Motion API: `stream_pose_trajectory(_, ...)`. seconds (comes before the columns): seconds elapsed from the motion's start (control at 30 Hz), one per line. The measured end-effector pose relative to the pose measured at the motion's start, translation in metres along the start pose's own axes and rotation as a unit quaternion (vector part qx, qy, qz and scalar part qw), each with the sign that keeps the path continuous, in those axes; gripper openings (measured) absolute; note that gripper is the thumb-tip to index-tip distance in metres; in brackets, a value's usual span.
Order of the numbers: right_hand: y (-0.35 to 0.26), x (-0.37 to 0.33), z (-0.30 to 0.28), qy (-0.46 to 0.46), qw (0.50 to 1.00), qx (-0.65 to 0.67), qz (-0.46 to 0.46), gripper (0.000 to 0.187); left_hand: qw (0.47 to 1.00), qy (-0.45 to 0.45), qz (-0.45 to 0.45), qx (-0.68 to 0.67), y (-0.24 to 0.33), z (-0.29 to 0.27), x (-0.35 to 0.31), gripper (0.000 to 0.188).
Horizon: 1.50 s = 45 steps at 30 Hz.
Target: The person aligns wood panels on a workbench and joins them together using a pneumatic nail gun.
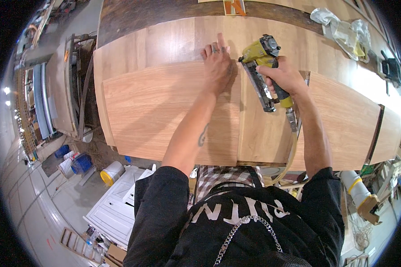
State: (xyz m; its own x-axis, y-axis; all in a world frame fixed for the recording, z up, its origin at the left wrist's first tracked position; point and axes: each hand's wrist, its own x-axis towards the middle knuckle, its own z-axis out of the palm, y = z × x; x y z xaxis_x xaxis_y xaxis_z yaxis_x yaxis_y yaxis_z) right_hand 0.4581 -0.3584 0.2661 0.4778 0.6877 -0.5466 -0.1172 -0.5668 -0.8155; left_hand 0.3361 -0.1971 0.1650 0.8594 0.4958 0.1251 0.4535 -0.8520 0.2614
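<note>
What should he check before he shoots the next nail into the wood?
1. Left hand flat on the wood panel, holding it down: ok.
2. Fingers clear of the nail gun nose: not ok, they lie right beside it.
3. Right hand has a firm grip on the handle: ok.
4. Air hose hangs free off the bench edge: ok.
5. Nose pressed square on the seam: cannot tell.

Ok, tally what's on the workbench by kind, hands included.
Hands: 2 (left hand, right hand)
Yellow nail gun: 1
Wood panels on top: 2 (left panel, right panel)
Crumpled plastic sheet: 1
Total: 6
</note>
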Motion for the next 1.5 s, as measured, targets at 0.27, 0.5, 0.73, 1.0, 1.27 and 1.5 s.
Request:
stream_pose_trajectory(0.27, -0.008, 0.002, 0.001, -0.002, 0.999, -0.037, 0.021, 0.024, 1.000, -0.006, -0.014, 0.004, -0.009, 0.009, 0.003, 0.083)
stream_pose_trajectory(0.5, -0.011, -0.013, 0.010, 0.033, 0.996, -0.075, -0.036, 0.026, 0.991, 0.108, -0.032, -0.079, -0.006, 0.027, 0.016, 0.060)
stream_pose_trajectory(0.73, 0.065, -0.180, -0.021, 0.237, 0.955, 0.181, -0.008, 0.029, 0.930, 0.198, 0.033, -0.307, -0.037, -0.014, -0.045, 0.022)
stream_pose_trajectory(1.0, 0.180, -0.179, -0.007, 0.446, 0.799, -0.397, 0.075, 0.063, 0.871, 0.222, -0.262, -0.351, -0.183, -0.079, -0.333, 0.026)
stream_pose_trajectory(1.27, 0.198, -0.219, 0.205, 0.425, 0.889, -0.156, -0.069, 0.044, 0.820, 0.225, -0.488, -0.196, -0.309, -0.154, -0.440, 0.044)
stream_pose_trajectory(1.5, 0.227, -0.208, 0.277, 0.417, 0.898, 0.102, -0.094, 0.051, 0.816, 0.292, -0.394, -0.306, -0.308, -0.113, -0.436, 0.054)
